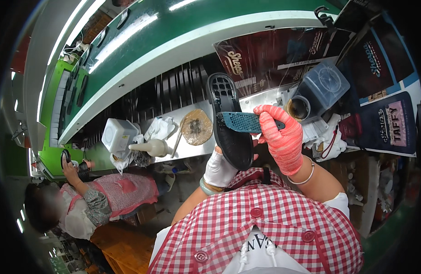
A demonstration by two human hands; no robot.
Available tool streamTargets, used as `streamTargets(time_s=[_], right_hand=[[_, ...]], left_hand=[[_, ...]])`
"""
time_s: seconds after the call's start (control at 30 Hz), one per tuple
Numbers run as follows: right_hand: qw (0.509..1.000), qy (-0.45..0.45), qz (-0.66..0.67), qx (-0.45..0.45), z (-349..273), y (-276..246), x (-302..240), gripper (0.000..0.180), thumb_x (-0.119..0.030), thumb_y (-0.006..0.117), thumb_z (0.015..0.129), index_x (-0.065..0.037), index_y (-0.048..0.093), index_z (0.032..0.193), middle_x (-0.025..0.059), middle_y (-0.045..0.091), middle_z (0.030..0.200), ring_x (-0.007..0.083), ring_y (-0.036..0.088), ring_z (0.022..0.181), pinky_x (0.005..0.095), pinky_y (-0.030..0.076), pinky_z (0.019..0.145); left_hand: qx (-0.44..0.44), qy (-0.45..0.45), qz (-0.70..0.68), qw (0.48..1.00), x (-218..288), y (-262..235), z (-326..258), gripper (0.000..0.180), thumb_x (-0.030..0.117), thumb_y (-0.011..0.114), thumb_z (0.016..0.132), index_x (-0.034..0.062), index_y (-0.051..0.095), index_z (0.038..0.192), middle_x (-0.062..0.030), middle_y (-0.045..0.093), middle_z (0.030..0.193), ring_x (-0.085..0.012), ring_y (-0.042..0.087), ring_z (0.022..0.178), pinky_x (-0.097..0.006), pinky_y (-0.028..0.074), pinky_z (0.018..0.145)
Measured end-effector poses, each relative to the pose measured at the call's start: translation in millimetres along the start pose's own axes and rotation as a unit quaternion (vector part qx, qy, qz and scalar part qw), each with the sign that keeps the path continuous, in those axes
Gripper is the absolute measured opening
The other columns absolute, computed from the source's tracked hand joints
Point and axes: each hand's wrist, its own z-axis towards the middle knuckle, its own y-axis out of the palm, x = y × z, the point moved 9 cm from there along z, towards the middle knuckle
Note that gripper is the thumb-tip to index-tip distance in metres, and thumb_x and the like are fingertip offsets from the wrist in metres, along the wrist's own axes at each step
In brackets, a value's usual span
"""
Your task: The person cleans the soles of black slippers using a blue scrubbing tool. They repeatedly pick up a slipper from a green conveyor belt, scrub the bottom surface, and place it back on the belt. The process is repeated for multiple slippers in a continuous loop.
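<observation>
As a tool (241, 122) overlaps the sole (232, 148), containers (327, 84) flank it.

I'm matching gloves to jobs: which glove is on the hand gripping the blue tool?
The coral-pink glove, on the right hand; the white glove, on the left hand, holds the black shoe sole instead.

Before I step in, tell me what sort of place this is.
Likely a shoe workshop or factory line: the left hand holds a black shoe sole, a long green surface runs across in front, and a co-worker in a pink apron is off to the left.
</observation>
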Motion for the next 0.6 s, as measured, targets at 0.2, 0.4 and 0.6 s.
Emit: streamTargets(time_s=[0.2,0.4,0.6], right_hand=[[1.0,-0.018,-0.009,0.002,14,1,-11,0.017,-0.012,0.056,0.089,-0.001,0.063,0.1,0.0043,0.065,0.087,0.0081,0.062,0.067,0.0194,0.047,0.052],[1.0,-0.01,0.009,-0.005,29,7,-23,0.016,-0.014,0.056,0.089,-0.001,0.063,0.097,0.0036,0.065,0.085,0.0088,0.062,0.065,0.019,0.046,0.05],[0.998,0.049,0.001,-0.049,0,13,-7,0.017,-0.015,0.056,0.089,-0.001,0.063,0.097,0.0053,0.064,0.082,0.0097,0.062,0.064,0.0193,0.047,0.05]], left_hand=[[-0.001,-0.008,0.038,0.999,6,6,-5,0.086,0.053,0.063,0.077,0.0095,0.024,0.14,-0.0128,0.039,0.136,-0.0332,0.041,0.124,-0.051,0.041,0.097],[-0.013,-0.017,0.024,0.999,5,3,-11,0.084,0.052,0.063,0.078,0.0084,0.025,0.14,-0.0133,0.04,0.135,-0.033,0.042,0.123,-0.05,0.042,0.096],[-0.033,-0.007,0.015,0.999,9,1,-8,0.08,0.055,0.056,0.081,0.008,0.027,0.139,-0.014,0.04,0.135,-0.0329,0.041,0.124,-0.051,0.04,0.096]])
